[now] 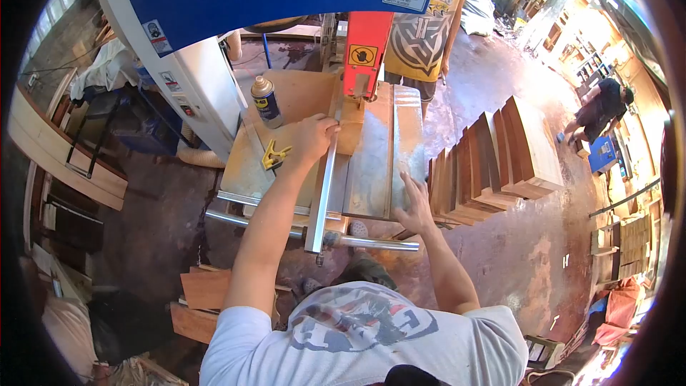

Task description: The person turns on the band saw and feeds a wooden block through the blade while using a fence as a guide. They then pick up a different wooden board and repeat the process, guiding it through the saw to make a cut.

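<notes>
My left hand [313,140] is closed at the metal fence [321,204] of a bandsaw, its fingertips at the fence's top edge. A wood block [350,129] stands against the fence's far side, right beside those fingertips. Whether the fingers grip the fence or the block, I cannot make out. With fingers spread, my right hand [414,207] rests at the right edge of the saw table [368,182]. The red blade guard [366,53] hangs over the block and hides the blade. A yellow spring clamp [275,155] and a blue spray can [266,102] sit left of the fence.
Thick wooden boards [493,161] stand in a row to the right. A front rail [371,243] crosses below the table. One person in a yellow shirt [421,36] stands behind the saw; another person [604,107] bends at far right. Wood pieces [204,304] lie lower left.
</notes>
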Demonstrator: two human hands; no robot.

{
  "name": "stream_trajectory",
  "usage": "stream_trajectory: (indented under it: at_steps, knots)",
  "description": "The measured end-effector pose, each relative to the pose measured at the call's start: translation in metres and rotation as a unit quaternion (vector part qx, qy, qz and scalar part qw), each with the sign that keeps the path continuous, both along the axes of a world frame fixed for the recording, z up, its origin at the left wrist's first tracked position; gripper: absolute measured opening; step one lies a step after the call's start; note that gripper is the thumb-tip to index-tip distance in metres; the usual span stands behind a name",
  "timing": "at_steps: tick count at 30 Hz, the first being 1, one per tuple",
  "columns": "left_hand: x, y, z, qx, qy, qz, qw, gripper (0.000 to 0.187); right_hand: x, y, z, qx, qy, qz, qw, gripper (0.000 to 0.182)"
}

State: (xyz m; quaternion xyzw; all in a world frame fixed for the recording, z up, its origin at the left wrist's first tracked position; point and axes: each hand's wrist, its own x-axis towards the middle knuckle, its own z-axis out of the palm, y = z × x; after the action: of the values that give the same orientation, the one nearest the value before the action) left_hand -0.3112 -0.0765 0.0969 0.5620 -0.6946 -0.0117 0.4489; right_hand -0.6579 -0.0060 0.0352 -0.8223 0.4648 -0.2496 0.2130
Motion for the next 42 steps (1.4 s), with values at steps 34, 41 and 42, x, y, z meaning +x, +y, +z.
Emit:
stream_trajectory:
  at_steps: [34, 41, 42]
  knots:
    - [0.029, -0.053, -0.001, 0.040, -0.038, 0.029, 0.998, 0.016, -0.015, 0.068, -0.057, -0.116, -0.094, -0.138, 0.979, 0.063]
    - [0.043, 0.095, 0.007, 0.043, 0.354, 0.122, 0.926, 0.028, -0.017, 0.060, -0.080, -0.051, -0.199, -0.202, 0.957, 0.058]
    - [0.042, 0.143, 0.001, 0.001, 0.319, 0.185, 0.929, 0.029, -0.010, 0.062, -0.072, -0.031, -0.245, -0.218, 0.944, 0.056]
